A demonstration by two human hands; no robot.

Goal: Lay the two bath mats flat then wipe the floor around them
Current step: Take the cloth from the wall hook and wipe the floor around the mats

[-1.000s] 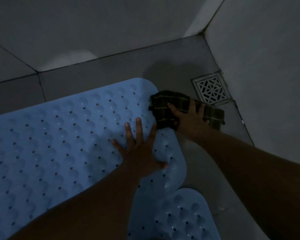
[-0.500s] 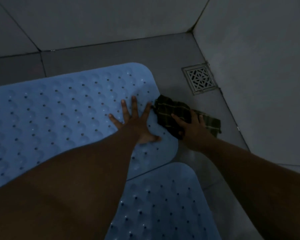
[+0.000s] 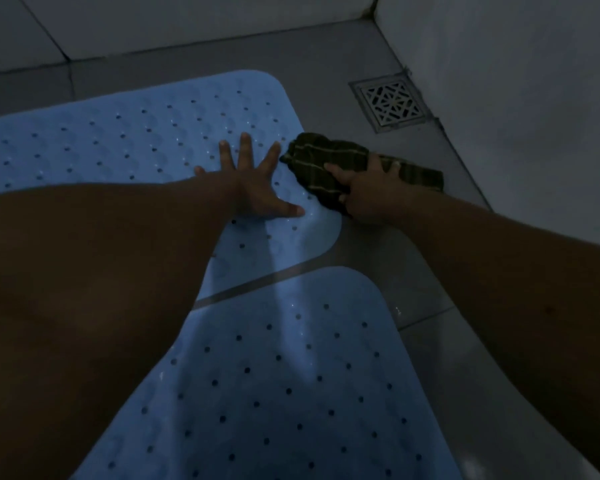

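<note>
Two light blue perforated bath mats lie flat on the grey tiled floor. The far mat (image 3: 136, 140) stretches to the left; the near mat (image 3: 291, 393) fills the bottom middle, with a thin strip of floor between them. My left hand (image 3: 253, 181) presses flat, fingers spread, on the far mat's right end. My right hand (image 3: 371, 192) grips a dark green checked cloth (image 3: 329, 161) on the floor just beside that mat's right edge.
A square metal floor drain (image 3: 390, 103) sits in the far right corner, just beyond the cloth. Tiled walls rise along the back (image 3: 187, 22) and the right (image 3: 534, 116). A wet sheen shows on the floor strip (image 3: 430, 341) right of the near mat.
The view has pulled back, so more of the near mat shows. My right hand has slid the cloth nearer along the far mat's right edge. My left hand stays pressed on the mat.
</note>
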